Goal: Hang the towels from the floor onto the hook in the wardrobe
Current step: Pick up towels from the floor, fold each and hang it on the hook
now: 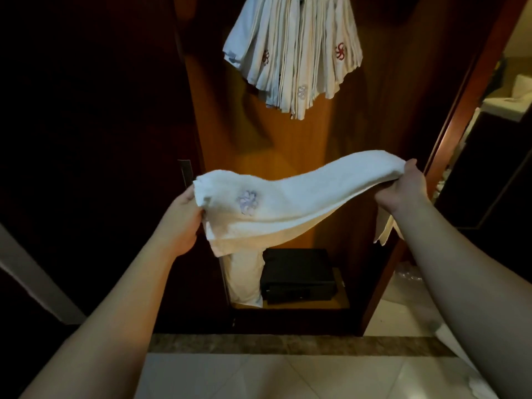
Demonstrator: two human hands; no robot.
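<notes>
I hold a white towel (290, 197) with a pale purple flower emblem stretched out in front of the open wardrobe. My left hand (180, 223) grips its left end and my right hand (403, 187) grips its right end, slightly higher. Above it, several white towels (293, 53) with red and pale emblems hang in a bunch inside the wardrobe; the hook itself is out of view at the top. More white cloth (460, 349) lies on the floor at the lower right, partly behind my right forearm.
A black safe (299, 275) sits on the wardrobe's bottom shelf beside a white cloth bag or pillow (244, 277). Dark wardrobe doors stand at the left. Pale floor tiles (259, 375) lie below. A doorway with a lit room opens at the right.
</notes>
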